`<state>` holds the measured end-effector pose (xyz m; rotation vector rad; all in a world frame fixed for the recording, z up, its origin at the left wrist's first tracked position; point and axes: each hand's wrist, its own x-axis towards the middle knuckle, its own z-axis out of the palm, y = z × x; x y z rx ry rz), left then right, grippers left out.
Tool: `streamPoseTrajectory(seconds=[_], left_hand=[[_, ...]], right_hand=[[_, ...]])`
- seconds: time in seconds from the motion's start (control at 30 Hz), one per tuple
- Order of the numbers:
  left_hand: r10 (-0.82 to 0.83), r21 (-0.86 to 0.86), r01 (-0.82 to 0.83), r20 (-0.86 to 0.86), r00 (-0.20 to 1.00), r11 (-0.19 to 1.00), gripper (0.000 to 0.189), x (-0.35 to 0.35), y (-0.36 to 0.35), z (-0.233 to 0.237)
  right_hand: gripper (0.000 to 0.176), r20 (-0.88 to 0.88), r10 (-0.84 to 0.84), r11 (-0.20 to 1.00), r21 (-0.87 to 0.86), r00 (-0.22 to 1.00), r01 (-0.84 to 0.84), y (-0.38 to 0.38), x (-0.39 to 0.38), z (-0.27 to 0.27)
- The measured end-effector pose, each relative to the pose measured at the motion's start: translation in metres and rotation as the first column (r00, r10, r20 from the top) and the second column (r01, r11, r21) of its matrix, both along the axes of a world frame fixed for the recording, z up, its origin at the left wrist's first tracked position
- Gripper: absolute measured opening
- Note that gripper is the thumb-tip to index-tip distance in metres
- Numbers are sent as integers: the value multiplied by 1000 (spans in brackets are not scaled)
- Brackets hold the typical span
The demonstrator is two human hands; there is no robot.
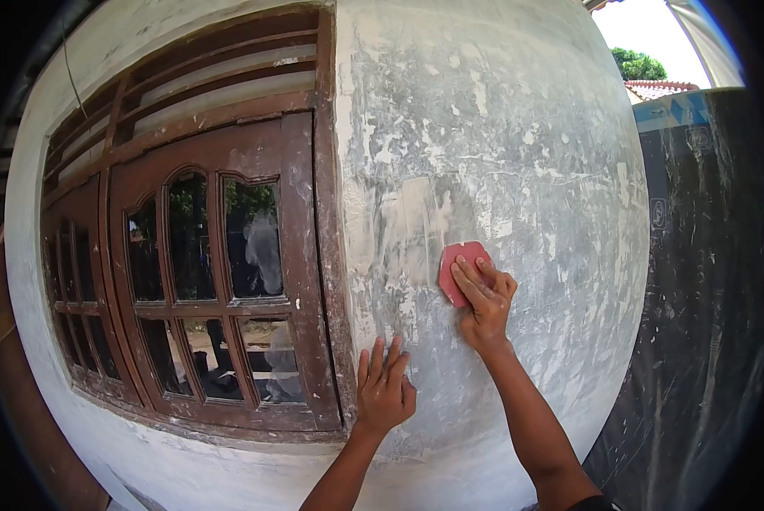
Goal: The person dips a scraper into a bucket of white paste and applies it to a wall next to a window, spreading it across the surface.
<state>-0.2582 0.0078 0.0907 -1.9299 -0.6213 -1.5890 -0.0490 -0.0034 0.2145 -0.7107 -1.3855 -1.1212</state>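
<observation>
Right of the wooden window [299, 213], keep the pink angular pad [448, 279], grasped in the right hand [487, 311], flat against the patchy wall [561, 281]; brace with the empty, splayed left hand [384, 392] beside the window.

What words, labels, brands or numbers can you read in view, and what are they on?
No readable text.
Dark panel: upper boxed mark, too small and blurred to read.
Same panel: left-edge boxed mark, also unreadable.
Pink pad: no lettering on the visible part.
Wall: none visible.
</observation>
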Motion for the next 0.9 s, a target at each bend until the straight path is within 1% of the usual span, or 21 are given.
streamPoseTrajectory(seconds=[0.2, 0.27, 0.3, 0.33, 0.37, 0.4, 0.47, 0.53, 0.6, 0.63, 0.7, 0.77, 0.83, 0.9], left_hand=[[5, 27, -5, 1, 1000, 1000, 46, 0, 3, -1], [-11, 23, 11, -5, 1000, 1000, 47, 1, 7, -3], [-25, 20, 25, -11, 1000, 999, 47, 1, 8, -4], [-26, 20, 26, -14, 1000, 999, 47, 0, 7, -5], [-21, 12, 21, -15, 1000, 1000, 47, 0, 6, -5], [-16, 5, 16, -14, 1000, 1000, 46, 1, 7, -4], [4, 15, -4, 0, 1000, 1000, 44, 1, 4, -1], [23, 12, -23, 12, 1000, 1000, 43, 1, 3, -3], [33, 21, -33, 11, 999, 999, 43, 1, 4, -5], [37, 17, -37, 13, 999, 999, 43, -1, 4, -6], [28, -1, -28, -29, 999, 1000, 44, -5, 3, -8], [24, -3, -24, -41, 999, 1000, 44, -7, 4, -9], [21, 3, -20, -48, 999, 1000, 44, -7, 5, -9], [31, 27, -29, -51, 998, 999, 43, -8, 6, -10]], right_hand=[[61, -12, -48, 997, -62, 999, 47, -9, 3, -67], [59, -15, -86, 993, -80, 996, 85, -16, 2, -81], [59, -19, -87, 993, -81, 996, 85, -21, 0, -81], [60, -40, -60, 997, -44, 997, 58, -25, -1, -79], [60, -54, -31, 1000, -4, 998, 31, -29, -2, -74], [60, -50, -30, 1000, 1, 998, 30, -36, -5, -58], [61, -8, 16, 996, 86, 1000, -15, -48, -19, -4], [63, 31, 11, 991, 131, 999, -15, -47, -29, 48], [68, 44, -26, 993, 119, 999, 21, -36, -34, 88], [68, 46, -22, 993, 115, 999, 17, -30, -34, 96], [67, 38, -38, 999, 37, 999, 37, -19, -36, 100], [65, 33, -54, 999, -2, 998, 54, -10, -35, 71], [63, 38, -107, 994, 26, 994, 106, -5, -34, 29], [62, 36, -113, 993, -25, 993, 114, -8, -32, -19]])
